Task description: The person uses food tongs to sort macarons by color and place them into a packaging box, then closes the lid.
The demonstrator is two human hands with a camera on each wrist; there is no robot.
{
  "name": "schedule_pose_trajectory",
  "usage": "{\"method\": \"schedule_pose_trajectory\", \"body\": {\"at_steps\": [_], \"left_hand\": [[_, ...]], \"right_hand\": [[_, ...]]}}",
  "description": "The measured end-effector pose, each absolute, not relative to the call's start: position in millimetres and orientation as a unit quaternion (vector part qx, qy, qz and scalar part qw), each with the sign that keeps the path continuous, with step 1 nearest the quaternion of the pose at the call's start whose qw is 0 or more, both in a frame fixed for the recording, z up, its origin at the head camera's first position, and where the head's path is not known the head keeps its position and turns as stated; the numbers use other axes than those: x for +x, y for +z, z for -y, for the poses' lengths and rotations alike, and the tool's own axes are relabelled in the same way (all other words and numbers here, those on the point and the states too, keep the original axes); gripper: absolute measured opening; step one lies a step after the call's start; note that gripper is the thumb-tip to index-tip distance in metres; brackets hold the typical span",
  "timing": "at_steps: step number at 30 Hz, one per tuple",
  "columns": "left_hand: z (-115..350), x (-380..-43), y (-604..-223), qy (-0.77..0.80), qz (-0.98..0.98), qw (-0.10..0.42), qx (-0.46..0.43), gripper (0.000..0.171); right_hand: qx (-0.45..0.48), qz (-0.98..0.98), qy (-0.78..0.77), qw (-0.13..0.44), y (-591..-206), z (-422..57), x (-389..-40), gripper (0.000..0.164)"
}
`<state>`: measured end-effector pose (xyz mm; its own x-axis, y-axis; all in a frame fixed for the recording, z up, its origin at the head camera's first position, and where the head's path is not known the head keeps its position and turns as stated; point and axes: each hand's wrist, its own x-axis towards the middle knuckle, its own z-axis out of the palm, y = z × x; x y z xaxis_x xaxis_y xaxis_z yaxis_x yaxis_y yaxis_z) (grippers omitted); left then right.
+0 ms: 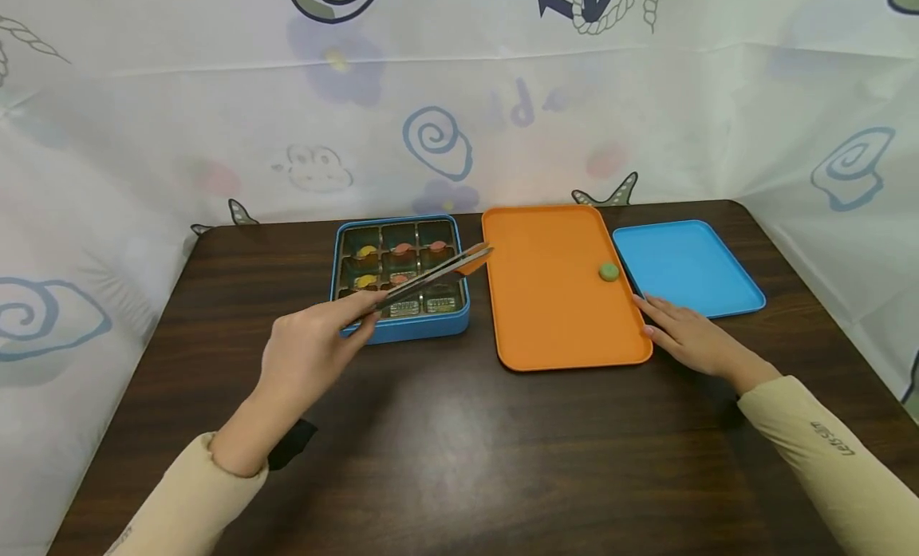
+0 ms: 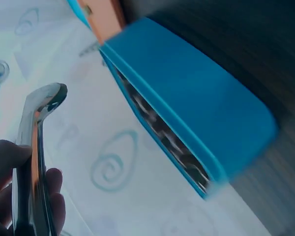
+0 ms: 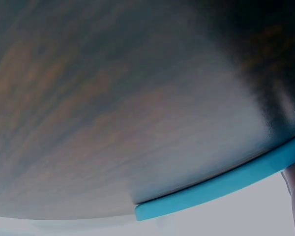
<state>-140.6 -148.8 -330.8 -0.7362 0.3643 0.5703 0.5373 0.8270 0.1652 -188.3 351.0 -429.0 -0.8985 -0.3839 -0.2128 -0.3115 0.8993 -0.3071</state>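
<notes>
Metal tongs (image 1: 424, 281) are held by my left hand (image 1: 309, 352), thumb on one side and fingers on the other. Their tips point right, above the gap between a blue box (image 1: 416, 329) and an orange tray (image 1: 567, 325). In the left wrist view the tongs (image 2: 32, 113) show nothing between their tips. The box has a divided insert with yellow and pinkish pieces in several compartments. On the tray's right side lies a small round green piece (image 1: 609, 272). My right hand (image 1: 692, 338) rests at the tray's right edge, fingers extended and touching it.
A smaller blue tray (image 1: 685, 261) lies right of the orange one, just beyond the right hand. Dark wood forms the tabletop (image 1: 459, 460). A white patterned cloth (image 1: 502, 141) hangs behind the table and along both sides.
</notes>
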Motion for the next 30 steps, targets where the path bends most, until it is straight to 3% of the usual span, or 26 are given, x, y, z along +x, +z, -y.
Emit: {"method": "schedule_pose_trajectory", "body": {"at_steps": [13,24,30], "left_hand": [[207,-132,-349,-0.125,0.934,0.266,-0.205,0.036],[214,-130,-361,-0.135,0.946,0.225,-0.188,0.037],[215,-131,-363,-0.145,0.945,0.227,-0.187,0.04]], "right_hand": [[-0.178,-0.967,-0.124,0.136,-430,-351,-190,0.061],[-0.176,-0.967,-0.125,0.138,-430,-352,-189,0.061],[-0.175,-0.967,-0.125,0.14,-432,-353,-190,0.062]]}}
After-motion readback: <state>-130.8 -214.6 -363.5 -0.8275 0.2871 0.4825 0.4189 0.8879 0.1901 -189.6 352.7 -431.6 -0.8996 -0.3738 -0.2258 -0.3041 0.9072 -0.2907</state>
